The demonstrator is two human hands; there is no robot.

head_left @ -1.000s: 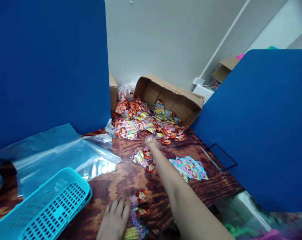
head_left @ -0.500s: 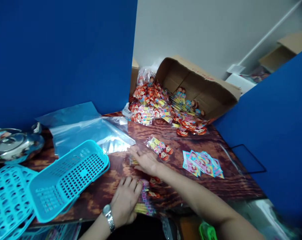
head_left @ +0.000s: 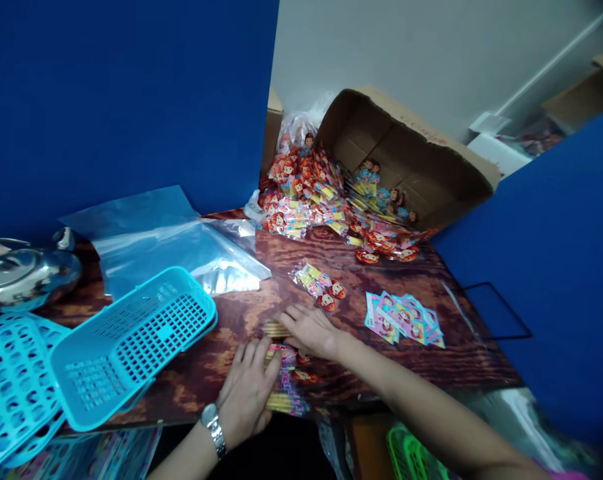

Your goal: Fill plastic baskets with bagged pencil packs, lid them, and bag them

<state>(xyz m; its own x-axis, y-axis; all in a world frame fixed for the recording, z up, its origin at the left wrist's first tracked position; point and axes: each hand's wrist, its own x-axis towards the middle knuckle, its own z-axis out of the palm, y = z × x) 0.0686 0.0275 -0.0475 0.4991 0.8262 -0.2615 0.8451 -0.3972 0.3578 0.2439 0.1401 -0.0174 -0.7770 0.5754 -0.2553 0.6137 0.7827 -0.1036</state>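
Note:
Small character packets [head_left: 285,402], with yellow sticks, pink patterned parts and red-haired heads, lie near the table's front edge. My left hand [head_left: 248,387], wearing a metal watch, rests against their left side, its fingers stretched out and partly over them. Just beyond it, my right hand [head_left: 311,332] curls over more yellow sticks [head_left: 276,329], whose ends poke out to the left under its fingers. The palms hide much of both groups. Farther back, a clear packet [head_left: 317,283] with two red-haired heads lies by itself. Printed cards [head_left: 404,319] are fanned out to the right.
A tilted cardboard box [head_left: 406,153] spills a heap of packets [head_left: 306,193] at the back. Clear plastic sheets [head_left: 156,240], a blue basket [head_left: 131,347] and a shiny metal pot [head_left: 26,273] occupy the left. Blue partitions [head_left: 131,100] border the table; green baskets [head_left: 406,453] are below.
My right hand has moved slightly right and curled more over the yellow sticks. My left hand stays at the packets' left side. The view has shifted slightly.

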